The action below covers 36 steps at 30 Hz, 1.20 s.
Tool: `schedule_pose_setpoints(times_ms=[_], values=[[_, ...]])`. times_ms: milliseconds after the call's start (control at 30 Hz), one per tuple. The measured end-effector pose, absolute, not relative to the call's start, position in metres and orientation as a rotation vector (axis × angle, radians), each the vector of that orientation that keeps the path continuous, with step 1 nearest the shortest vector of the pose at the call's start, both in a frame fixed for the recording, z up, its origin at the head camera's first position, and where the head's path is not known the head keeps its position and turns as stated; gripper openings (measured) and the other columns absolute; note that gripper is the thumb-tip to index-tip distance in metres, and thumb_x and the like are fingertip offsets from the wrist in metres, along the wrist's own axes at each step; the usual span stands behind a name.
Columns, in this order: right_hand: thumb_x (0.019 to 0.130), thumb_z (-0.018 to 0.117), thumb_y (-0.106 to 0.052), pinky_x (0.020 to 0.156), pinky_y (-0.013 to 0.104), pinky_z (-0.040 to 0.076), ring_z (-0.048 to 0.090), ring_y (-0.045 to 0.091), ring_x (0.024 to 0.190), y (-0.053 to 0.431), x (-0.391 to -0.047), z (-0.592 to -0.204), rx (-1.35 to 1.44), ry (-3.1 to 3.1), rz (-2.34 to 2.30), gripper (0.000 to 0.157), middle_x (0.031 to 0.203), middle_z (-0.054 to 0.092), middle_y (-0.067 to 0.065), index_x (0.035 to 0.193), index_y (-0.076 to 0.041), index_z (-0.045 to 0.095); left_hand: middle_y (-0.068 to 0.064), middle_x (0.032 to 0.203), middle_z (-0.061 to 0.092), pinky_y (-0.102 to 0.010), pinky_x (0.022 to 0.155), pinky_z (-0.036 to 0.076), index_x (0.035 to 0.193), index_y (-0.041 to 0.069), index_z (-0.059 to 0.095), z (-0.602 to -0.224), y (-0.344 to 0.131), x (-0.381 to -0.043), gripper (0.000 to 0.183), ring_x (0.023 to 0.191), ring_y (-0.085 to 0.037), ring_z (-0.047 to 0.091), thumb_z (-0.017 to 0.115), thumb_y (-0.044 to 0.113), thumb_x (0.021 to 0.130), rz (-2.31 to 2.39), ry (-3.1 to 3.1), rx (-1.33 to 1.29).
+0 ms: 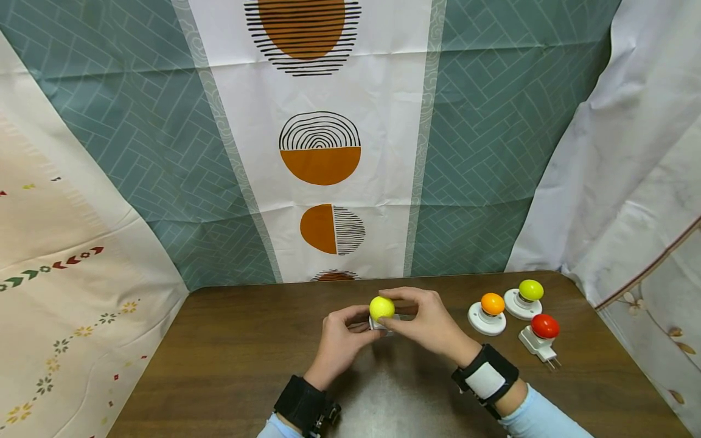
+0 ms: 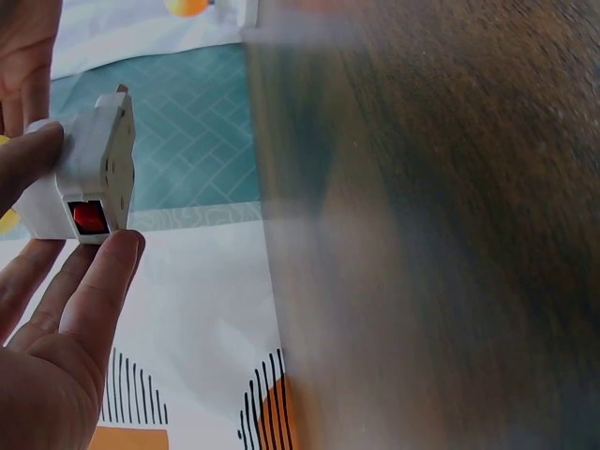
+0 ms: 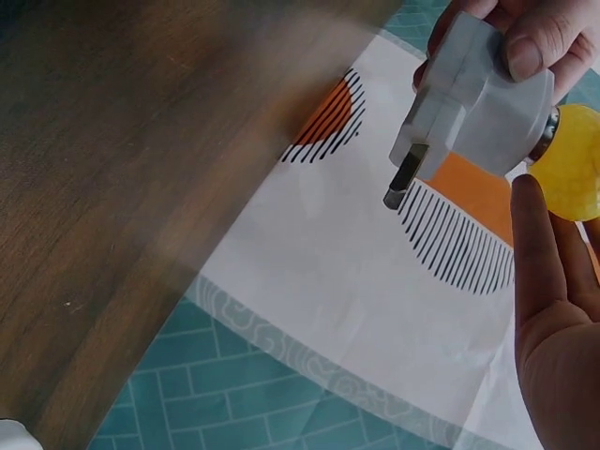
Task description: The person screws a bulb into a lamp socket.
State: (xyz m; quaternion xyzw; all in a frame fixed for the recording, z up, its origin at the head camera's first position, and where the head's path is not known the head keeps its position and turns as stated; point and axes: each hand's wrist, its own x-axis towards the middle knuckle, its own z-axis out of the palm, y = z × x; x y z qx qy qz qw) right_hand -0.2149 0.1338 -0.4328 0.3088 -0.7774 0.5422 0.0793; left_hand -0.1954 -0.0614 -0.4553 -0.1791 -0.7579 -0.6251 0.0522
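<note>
Near the table's far edge, my left hand (image 1: 343, 340) grips a white plug-in bulb holder (image 2: 103, 155), thumb on one side and fingers on the other. A red switch (image 2: 90, 217) shows on the holder's side, and a flat metal prong (image 3: 406, 176) sticks out of its back. A round yellow bulb (image 1: 381, 308) sits at the holder's mouth, a sliver of its metal base showing in the right wrist view. My right hand (image 1: 427, 319) holds this bulb between thumb and fingers, the fingers partly hidden behind it.
To the right stand an orange bulb (image 1: 492, 304) and a yellow-green bulb (image 1: 530, 290) in round white bases. Close by, a red bulb (image 1: 545, 326) sits in a white plug-in holder (image 1: 538, 344) lying on the brown table (image 1: 246, 365). Patterned cloth (image 1: 482, 152) hangs behind the table.
</note>
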Motion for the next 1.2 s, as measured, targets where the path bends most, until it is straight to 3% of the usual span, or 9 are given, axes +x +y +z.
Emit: schedule_pose_setpoints(times_ms=[200, 367, 633, 800, 1033, 1200], values=[[0.077, 0.075, -0.027, 0.081, 0.039, 0.048, 0.057, 0.014, 0.104, 0.136, -0.216, -0.433, 0.954, -2.329, 1.613, 0.049, 0.122, 0.057, -0.007, 0.123, -0.023, 0.058, -0.006, 0.105, 0.063, -0.042, 0.079, 0.048, 0.110, 0.003, 0.064, -0.442, -0.061, -0.188, 0.039, 0.096, -0.022, 0.061, 0.077, 0.008, 0.073, -1.884, -2.320, -0.541], [0.081, 0.072, -0.017, 0.086, 0.036, 0.045, 0.052, 0.018, 0.112, 0.136, -0.215, -0.428, 1.048, -2.339, 1.586, 0.052, 0.131, 0.051, -0.004, 0.129, -0.016, 0.054, -0.006, 0.106, 0.063, -0.042, 0.079, 0.048, 0.110, 0.005, 0.064, -0.443, -0.061, -0.189, 0.040, 0.097, -0.021, 0.060, 0.077, 0.010, 0.073, -1.880, -2.320, -0.550], [0.079, 0.070, -0.004, 0.082, 0.039, 0.047, 0.056, 0.023, 0.106, 0.130, -0.196, -0.401, 0.990, -2.372, 1.647, 0.046, 0.119, 0.058, 0.006, 0.123, -0.006, 0.057, -0.005, 0.105, 0.063, -0.041, 0.078, 0.048, 0.111, 0.005, 0.064, -0.445, -0.060, -0.189, 0.040, 0.096, -0.021, 0.061, 0.077, 0.009, 0.073, -1.890, -2.313, -0.557], [0.077, 0.073, -0.007, 0.079, 0.041, 0.049, 0.059, 0.022, 0.100, 0.128, -0.192, -0.396, 0.919, -2.356, 1.648, 0.042, 0.114, 0.060, 0.009, 0.117, -0.006, 0.060, -0.006, 0.105, 0.063, -0.043, 0.079, 0.048, 0.110, 0.004, 0.064, -0.444, -0.060, -0.188, 0.040, 0.096, -0.023, 0.061, 0.077, 0.008, 0.072, -1.906, -2.308, -0.545], [0.075, 0.073, -0.003, 0.084, 0.042, 0.046, 0.056, 0.026, 0.107, 0.132, -0.200, -0.407, 1.011, -2.311, 1.632, 0.052, 0.124, 0.056, 0.005, 0.125, -0.006, 0.056, -0.006, 0.105, 0.063, -0.042, 0.079, 0.048, 0.110, 0.005, 0.064, -0.444, -0.060, -0.188, 0.040, 0.097, -0.024, 0.060, 0.077, 0.007, 0.072, -1.894, -2.321, -0.544], [0.080, 0.071, -0.009, 0.084, 0.035, 0.046, 0.054, 0.018, 0.110, 0.137, -0.212, -0.426, 1.070, -2.331, 1.590, 0.049, 0.124, 0.055, -0.001, 0.126, -0.014, 0.056, -0.005, 0.105, 0.063, -0.042, 0.078, 0.048, 0.110, 0.006, 0.064, -0.444, -0.059, -0.188, 0.040, 0.097, -0.024, 0.060, 0.077, 0.009, 0.072, -1.889, -2.316, -0.548]])
